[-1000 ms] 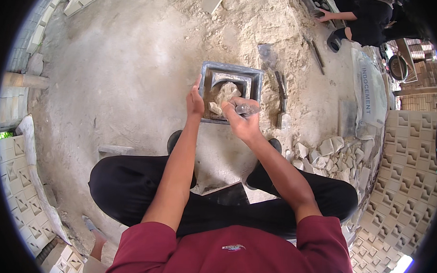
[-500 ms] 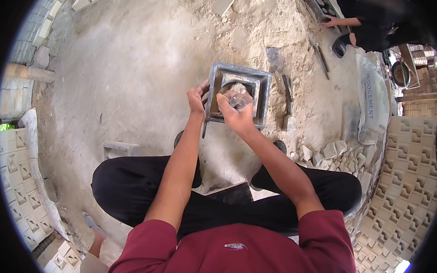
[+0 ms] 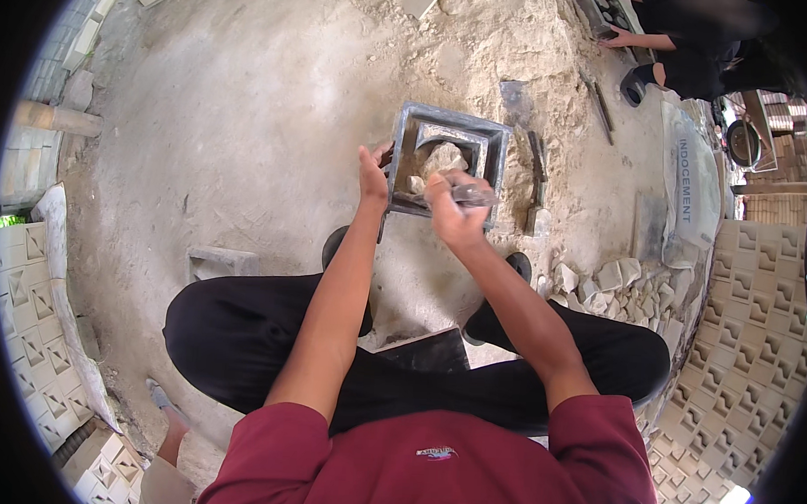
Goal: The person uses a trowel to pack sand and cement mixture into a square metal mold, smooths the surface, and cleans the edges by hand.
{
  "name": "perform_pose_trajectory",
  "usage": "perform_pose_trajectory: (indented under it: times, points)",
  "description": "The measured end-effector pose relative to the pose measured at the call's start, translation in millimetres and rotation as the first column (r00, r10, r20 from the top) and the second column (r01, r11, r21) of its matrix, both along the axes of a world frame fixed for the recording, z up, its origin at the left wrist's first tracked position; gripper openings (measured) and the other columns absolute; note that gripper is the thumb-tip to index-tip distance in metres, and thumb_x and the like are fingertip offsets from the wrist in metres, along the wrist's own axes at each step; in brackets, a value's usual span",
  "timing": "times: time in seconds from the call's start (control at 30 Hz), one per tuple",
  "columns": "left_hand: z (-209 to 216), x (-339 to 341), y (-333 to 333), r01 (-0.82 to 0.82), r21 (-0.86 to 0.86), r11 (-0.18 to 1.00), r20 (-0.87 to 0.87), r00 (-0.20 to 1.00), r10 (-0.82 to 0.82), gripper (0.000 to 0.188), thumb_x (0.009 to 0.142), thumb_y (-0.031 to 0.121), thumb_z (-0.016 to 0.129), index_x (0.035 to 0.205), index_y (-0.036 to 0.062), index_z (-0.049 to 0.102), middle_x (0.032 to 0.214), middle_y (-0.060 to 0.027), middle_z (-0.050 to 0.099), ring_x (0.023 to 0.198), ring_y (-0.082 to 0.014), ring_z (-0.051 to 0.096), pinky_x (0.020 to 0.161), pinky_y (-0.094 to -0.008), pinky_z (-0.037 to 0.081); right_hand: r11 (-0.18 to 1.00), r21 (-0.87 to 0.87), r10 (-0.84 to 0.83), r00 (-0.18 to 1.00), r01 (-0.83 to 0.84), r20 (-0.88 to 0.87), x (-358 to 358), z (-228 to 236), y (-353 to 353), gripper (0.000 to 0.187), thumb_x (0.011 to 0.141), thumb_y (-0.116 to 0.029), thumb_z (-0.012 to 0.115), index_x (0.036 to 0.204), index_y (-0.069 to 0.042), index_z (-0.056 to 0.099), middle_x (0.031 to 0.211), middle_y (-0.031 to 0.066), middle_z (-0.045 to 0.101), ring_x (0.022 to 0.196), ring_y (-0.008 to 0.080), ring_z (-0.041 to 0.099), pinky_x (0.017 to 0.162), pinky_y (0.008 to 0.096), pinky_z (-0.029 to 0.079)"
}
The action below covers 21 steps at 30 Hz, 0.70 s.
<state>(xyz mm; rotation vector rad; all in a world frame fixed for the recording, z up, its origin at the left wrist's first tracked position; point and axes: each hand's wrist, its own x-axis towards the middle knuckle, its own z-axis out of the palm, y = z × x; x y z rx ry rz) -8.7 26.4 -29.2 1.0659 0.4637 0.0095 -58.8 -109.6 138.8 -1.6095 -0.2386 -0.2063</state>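
Observation:
A square grey metal mould (image 3: 494,141) lies on the dusty ground in front of me, with pale lumpy mortar (image 3: 442,156) inside its recess. My left hand (image 3: 371,175) grips the mould's left edge. My right hand (image 3: 448,209) is closed around a small metal tool (image 3: 475,195) held over the mould's near side. I sit with my legs in black trousers spread either side.
A hammer (image 3: 537,186) and a flat trowel (image 3: 516,96) lie right of the mould. Broken block pieces (image 3: 611,281) pile at right, beside stacked patterned blocks (image 3: 756,335). A cement bag (image 3: 690,186) lies beyond. A grey block (image 3: 221,263) sits at left. Another person (image 3: 686,49) works at top right.
The view has shifted so the mould sits a little further right and higher. My right hand has drawn back toward the mould's near edge with the tool; my left hand stays on the left edge.

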Motion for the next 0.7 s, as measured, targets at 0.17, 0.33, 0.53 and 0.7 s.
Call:
perform_pose_trajectory:
  times: [0.17, 0.33, 0.53, 0.7]
  points:
    - [-9, 2, 4, -0.099, 0.395, 0.913, 0.082, 0.994, 0.072, 0.074, 0.099, 0.048, 0.015, 0.111, -0.0069, 0.063, 0.105, -0.0177, 0.066, 0.101, -0.0277, 0.060, 0.095, -0.0358, 0.041, 1.000, 0.007, 0.023, 0.996, -0.022, -0.084, 6, 8, 3, 0.024, 0.083, -0.005, 0.062, 0.060, -0.001, 0.056, 0.057, -0.0006, 0.054, 0.051, 0.0055, 0.045, 0.044, 0.0256, 0.034]
    - [8, -1, -8, -0.125, 0.474, 0.871, 0.086, 0.992, 0.095, 0.072, 0.100, 0.046, 0.018, 0.109, -0.0086, 0.064, 0.106, -0.0213, 0.066, 0.103, -0.0312, 0.060, 0.094, -0.0368, 0.042, 0.997, -0.040, 0.063, 0.997, -0.061, 0.043, 1, 14, -1, 0.023, 0.082, -0.005, 0.062, 0.060, -0.001, 0.056, 0.054, -0.0001, 0.051, 0.048, 0.0064, 0.043, 0.043, 0.0265, 0.033]
    - [25, -5, -12, -0.151, 0.575, 0.804, 0.059, 0.988, 0.144, 0.068, 0.100, 0.044, 0.020, 0.108, -0.0070, 0.064, 0.104, -0.0234, 0.066, 0.102, -0.0348, 0.061, 0.092, -0.0386, 0.043, 0.991, -0.098, 0.097, 0.992, -0.090, 0.076, -2, 24, -17, 0.021, 0.081, -0.005, 0.061, 0.061, 0.001, 0.057, 0.049, 0.0024, 0.048, 0.045, 0.0077, 0.039, 0.042, 0.0284, 0.033]
    - [34, -5, -21, -0.114, 0.649, 0.752, 0.046, 0.993, 0.110, 0.064, 0.100, 0.042, 0.021, 0.108, -0.0057, 0.064, 0.101, -0.0243, 0.066, 0.100, -0.0378, 0.061, 0.090, -0.0392, 0.044, 0.988, -0.061, 0.139, 0.990, -0.140, -0.009, 8, 11, -31, 0.028, 0.081, -0.005, 0.061, 0.055, 0.000, 0.051, 0.050, -0.0006, 0.047, 0.046, 0.0058, 0.038, 0.042, 0.0268, 0.030]
